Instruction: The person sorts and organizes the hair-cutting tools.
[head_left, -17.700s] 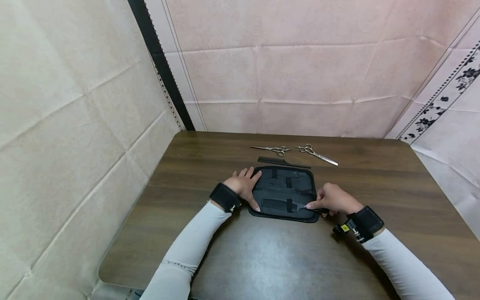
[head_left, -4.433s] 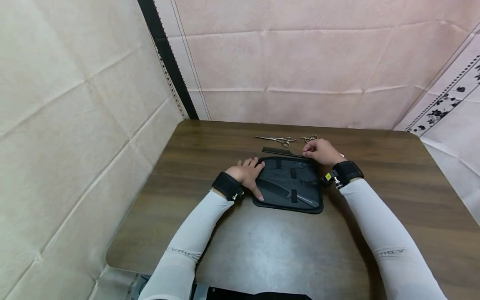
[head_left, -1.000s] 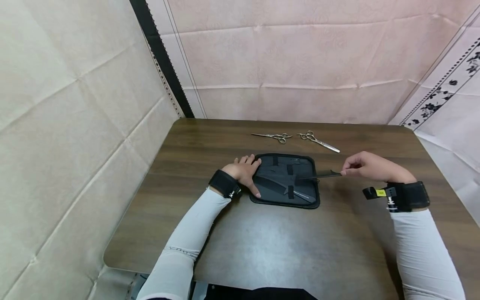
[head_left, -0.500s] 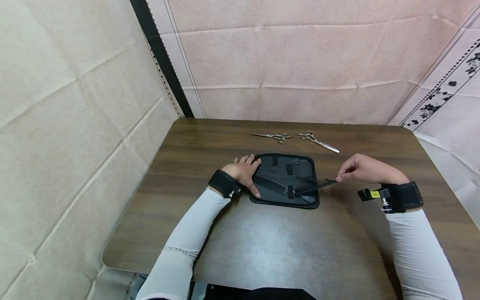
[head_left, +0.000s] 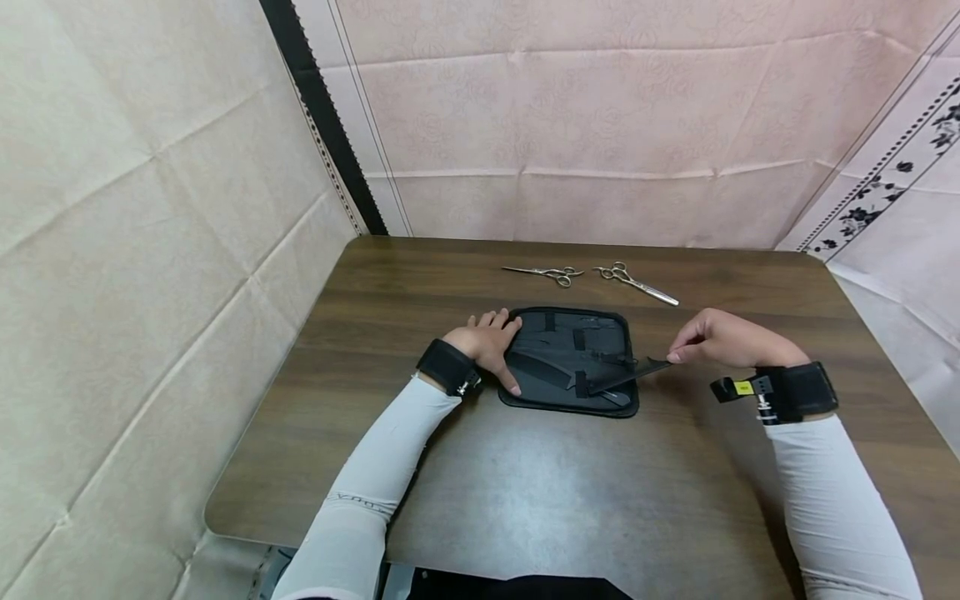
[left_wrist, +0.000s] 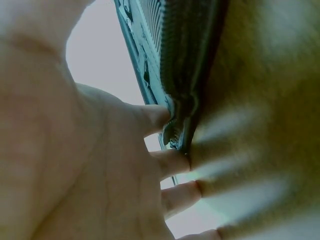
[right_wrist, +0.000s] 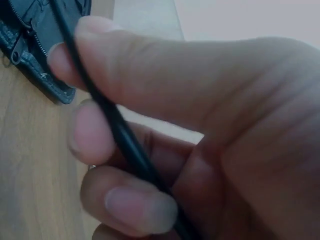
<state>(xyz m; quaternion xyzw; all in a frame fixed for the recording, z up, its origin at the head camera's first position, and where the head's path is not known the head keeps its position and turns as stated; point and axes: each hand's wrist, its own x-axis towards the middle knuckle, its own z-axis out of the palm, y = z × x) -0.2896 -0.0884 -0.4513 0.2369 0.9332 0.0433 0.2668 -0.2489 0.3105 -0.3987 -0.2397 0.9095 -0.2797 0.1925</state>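
My right hand (head_left: pixel 720 337) pinches the thin handle of a black comb (head_left: pixel 624 377). The comb slants down to the left over the open black zip case (head_left: pixel 551 402), its far end beside the lower elastic strap (head_left: pixel 581 383). In the right wrist view the dark handle (right_wrist: pixel 132 150) runs between thumb and curled fingers. A second dark comb (head_left: pixel 542 369) lies inside the case, passing under that strap. My left hand (head_left: pixel 486 346) rests on the case's left edge with fingers spread. In the left wrist view its fingertips touch the zipped edge (left_wrist: pixel 180 110).
Two pairs of silver scissors, one plain (head_left: pixel 551 273) and one with a broader blade (head_left: pixel 637 286), lie behind the case on the brown wooden table (head_left: pixel 420 333). Pale cloth (head_left: pixel 600 125) hangs behind the table and along its left side.
Earlier the comb lay on the table behind the case; the right hand has taken it and brought it over the case. Lately its end has lowered towards the strap. The left hand stays put.
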